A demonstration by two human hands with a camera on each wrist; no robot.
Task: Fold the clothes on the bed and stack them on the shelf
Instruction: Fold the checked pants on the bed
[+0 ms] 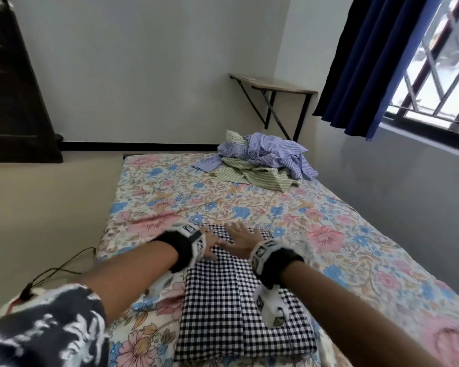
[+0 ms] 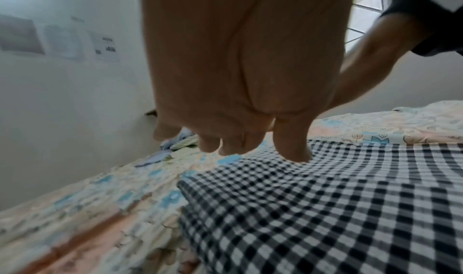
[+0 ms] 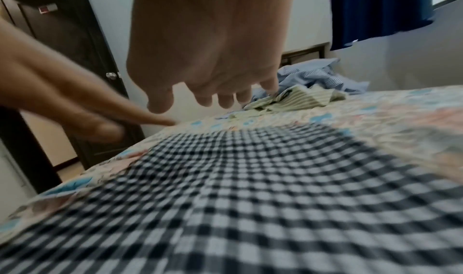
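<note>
A home bedroom is showing here: a low bed (image 1: 289, 223) is lying under a floral sheet, with loose striped clothes (image 1: 263, 160) sitting in a heap at its far end and a checked garment (image 1: 223, 300) lying flat near the person. A blue curtain (image 1: 368, 62) is hanging beside a barred window (image 1: 440, 75), a small folding table (image 1: 273, 86) is standing by the plain wall, and dark wooden furniture (image 1: 8, 88) is standing at the left
</note>
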